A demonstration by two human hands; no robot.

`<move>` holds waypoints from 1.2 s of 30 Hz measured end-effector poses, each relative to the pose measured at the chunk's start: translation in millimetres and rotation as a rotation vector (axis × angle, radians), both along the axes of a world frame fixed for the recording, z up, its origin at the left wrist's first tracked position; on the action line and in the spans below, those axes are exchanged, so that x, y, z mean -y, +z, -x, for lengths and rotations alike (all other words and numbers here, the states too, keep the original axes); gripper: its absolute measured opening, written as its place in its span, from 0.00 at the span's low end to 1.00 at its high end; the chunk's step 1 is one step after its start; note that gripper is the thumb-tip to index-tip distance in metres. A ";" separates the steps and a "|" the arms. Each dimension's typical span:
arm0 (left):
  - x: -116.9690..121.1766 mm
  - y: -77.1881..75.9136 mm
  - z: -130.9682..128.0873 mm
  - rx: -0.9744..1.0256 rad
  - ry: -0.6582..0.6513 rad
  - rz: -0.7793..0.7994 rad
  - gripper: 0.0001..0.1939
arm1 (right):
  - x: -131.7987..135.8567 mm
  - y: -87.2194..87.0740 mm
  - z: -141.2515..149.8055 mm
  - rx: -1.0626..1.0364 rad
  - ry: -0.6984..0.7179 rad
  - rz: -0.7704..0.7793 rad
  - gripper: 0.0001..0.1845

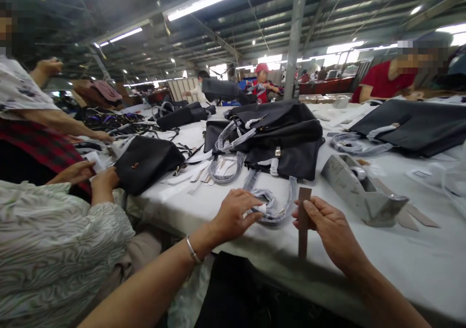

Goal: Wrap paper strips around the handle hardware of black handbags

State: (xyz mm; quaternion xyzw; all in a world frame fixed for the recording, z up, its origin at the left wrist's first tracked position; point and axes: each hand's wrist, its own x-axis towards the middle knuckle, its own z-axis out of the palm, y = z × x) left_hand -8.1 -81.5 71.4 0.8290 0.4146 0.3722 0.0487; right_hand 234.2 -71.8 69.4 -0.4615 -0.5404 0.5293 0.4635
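Note:
Between the thumb and fingers of my right hand [325, 217] is a flat brown strip [303, 238], held upright over the table's near edge. My left hand [235, 215] pinches a small white piece [260, 209], whose kind I cannot make out. Just behind it lies a coiled bag strap [292, 192] in clear plastic wrap. Black handbags [296, 160] are stacked beyond both hands, with wrapped handles and a metal buckle. To the right of my right hand stands a grey tape dispenser [345, 189].
Another black bag [418, 124] lies at the right. More brown strips [422, 216] rest beside the dispenser. At my left, a co-worker's hands [104, 180] are by a black bag [147, 165]. Black fabric [233, 289] hangs below the white table [382, 260].

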 end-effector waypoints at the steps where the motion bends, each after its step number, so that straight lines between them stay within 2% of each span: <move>1: -5.9 -0.2 12.7 -0.072 -0.004 -0.020 0.16 | -3.9 -10.0 -5.3 0.063 -0.023 0.012 0.27; 3: -17.2 -1.5 29.6 -0.209 -0.055 0.017 0.22 | -8.9 -28.9 -13.0 0.202 -0.062 -0.001 0.26; 5: -26.1 -6.5 34.2 -0.365 -0.094 0.080 0.28 | -9.7 -42.8 -16.4 0.292 -0.094 -0.032 0.25; 8: -34.9 -21.2 26.6 -0.539 -0.098 0.123 0.27 | -7.2 -50.6 -16.3 0.301 -0.137 -0.032 0.23; 10: -39.2 -31.7 19.9 -0.551 -0.088 0.118 0.24 | -6.4 -49.2 -14.9 0.297 -0.142 -0.011 0.23; 13: -46.0 -39.0 14.5 -0.474 -0.087 0.118 0.19 | -6.2 -44.7 -13.2 0.322 -0.118 -0.012 0.23; 16: -55.2 -33.1 16.1 -0.319 -0.127 0.197 0.14 | -2.1 -40.8 -12.4 0.335 -0.123 -0.035 0.23; 18: -62.8 -25.4 19.9 -0.120 -0.133 0.315 0.12 | 3.4 -38.4 -10.0 0.331 -0.079 0.006 0.22; 20: -70.3 -18.3 24.2 0.147 -0.134 0.475 0.14 | 7.9 -35.6 -2.9 0.301 0.032 0.087 0.20; 22: -76.4 -13.4 27.3 0.394 -0.169 0.658 0.19 | 7.0 -31.7 11.0 0.239 0.134 0.190 0.17; 24: -80.0 -10.1 28.6 0.549 -0.215 0.807 0.22 | -1.7 -26.1 30.9 0.169 0.153 0.289 0.12; 27: -81.5 -5.4 28.8 0.601 -0.258 0.915 0.24 | -25.5 -15.9 62.2 0.045 0.099 0.391 0.08; 30: -80.9 -1.3 29.5 0.595 -0.309 0.962 0.27 | -44.3 -10.3 81.8 -0.079 0.057 0.369 0.09; 34: -80.2 -5.5 29.8 0.590 -0.308 0.962 0.43 | -45.5 -19.0 85.2 -0.187 0.056 0.312 0.15; 36: -80.3 -11.6 28.1 0.564 -0.292 0.984 0.45 | -42.8 -26.2 81.6 -0.227 0.071 0.338 0.19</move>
